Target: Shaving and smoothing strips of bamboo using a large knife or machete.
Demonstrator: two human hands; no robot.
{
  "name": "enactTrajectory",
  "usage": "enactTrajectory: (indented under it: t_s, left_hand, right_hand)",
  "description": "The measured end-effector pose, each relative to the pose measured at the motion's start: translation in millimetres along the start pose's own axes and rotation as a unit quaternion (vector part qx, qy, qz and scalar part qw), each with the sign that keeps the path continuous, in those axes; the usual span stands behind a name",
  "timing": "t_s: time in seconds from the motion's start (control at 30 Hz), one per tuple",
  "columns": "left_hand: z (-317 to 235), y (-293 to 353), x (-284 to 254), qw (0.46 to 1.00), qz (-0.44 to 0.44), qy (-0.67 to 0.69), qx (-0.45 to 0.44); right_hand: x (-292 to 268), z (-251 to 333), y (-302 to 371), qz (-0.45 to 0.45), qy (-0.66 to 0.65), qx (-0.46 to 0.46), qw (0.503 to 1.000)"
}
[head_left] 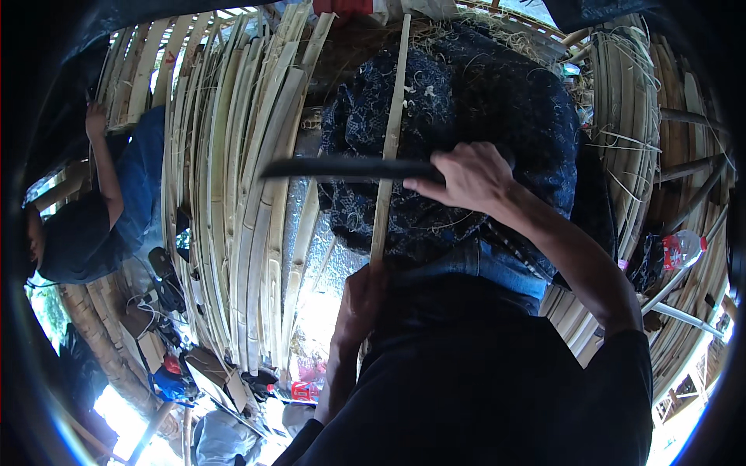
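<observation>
My right hand (475, 177) is closed round the handle end of a long dark blade, which looks like a machete (342, 169) and is blurred. The blade points left and lies across a long, pale bamboo strip (395, 116); whether it touches the strip I cannot tell. Close to my body, my left hand (363, 300) grips the strip's near end. From there the strip runs away from me over a dark blue patterned cloth (357, 109) spread across my lap. Pale shavings cling to the cloth.
Many split bamboo strips (225, 155) lie lengthwise on my left. A bundle of strips (622, 116) is on the right, near a plastic bottle with a red label (682, 250). Another person (93, 210) sits at the far left. Cardboard boxes (214, 377) stand at lower left.
</observation>
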State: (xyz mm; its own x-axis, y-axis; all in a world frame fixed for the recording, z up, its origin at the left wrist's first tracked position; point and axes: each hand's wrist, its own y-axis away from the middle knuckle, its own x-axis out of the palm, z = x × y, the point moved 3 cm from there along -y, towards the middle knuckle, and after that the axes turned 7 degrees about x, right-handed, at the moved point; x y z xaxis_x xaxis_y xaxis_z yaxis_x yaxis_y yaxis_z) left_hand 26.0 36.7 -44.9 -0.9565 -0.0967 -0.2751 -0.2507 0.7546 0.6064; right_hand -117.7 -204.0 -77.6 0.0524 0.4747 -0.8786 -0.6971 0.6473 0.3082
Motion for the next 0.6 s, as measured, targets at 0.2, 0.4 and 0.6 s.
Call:
enactTrajectory:
  t_s: [0.2,0.4,0.6]
  left_hand:
    - [-13,-5,6,1.000,0.014,0.002,-0.006]
    - [-1,-4,4,0.998,0.012,0.052,-0.020]
    - [8,0,-3,0.998,0.018,0.056,-0.024]
  right_hand:
    - [-2,-25,-4,-0.139,0.005,0.044,0.989]
    - [-1,-28,-10,-0.070,0.023,0.020,0.997]
    - [1,2,14,-0.007,0.033,-0.043,0.999]
